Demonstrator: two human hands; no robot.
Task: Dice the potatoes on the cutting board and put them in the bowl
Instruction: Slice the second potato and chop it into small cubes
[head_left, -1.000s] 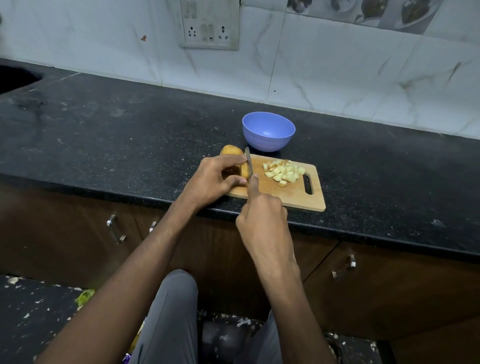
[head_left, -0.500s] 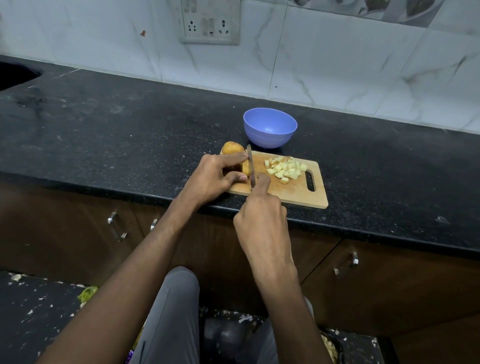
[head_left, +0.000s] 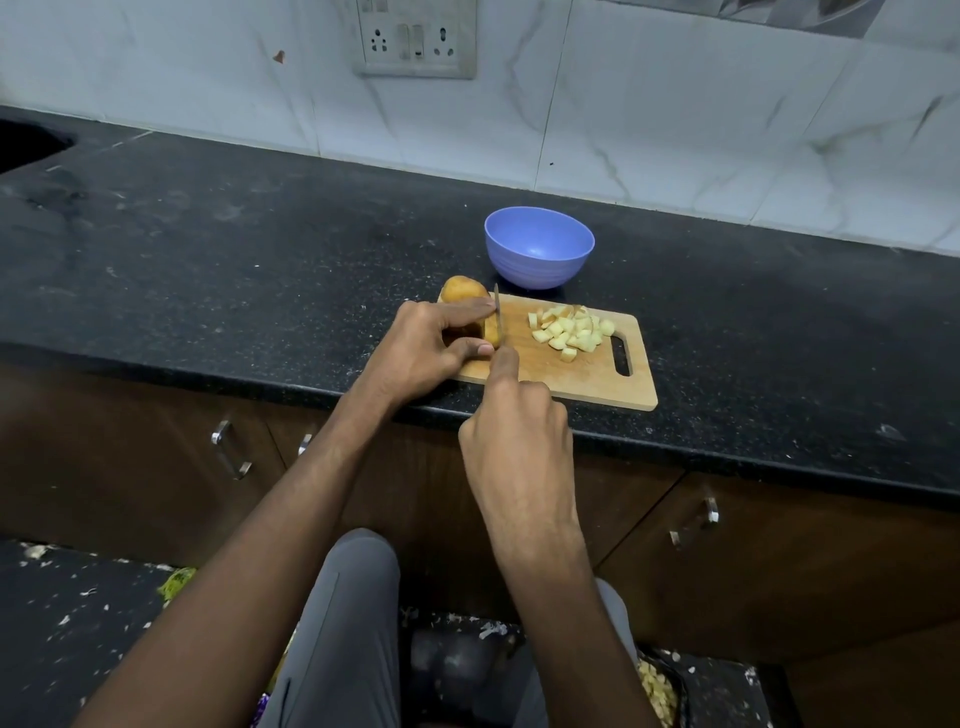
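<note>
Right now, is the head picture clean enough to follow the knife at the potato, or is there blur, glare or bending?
Head view: centre sharp; the knife blade reads thin but clear against the potato held by the left hand; soft even light, no glare on the cutting board; wide-angle bending curves the counter edge; the right hand hides the handle.
</note>
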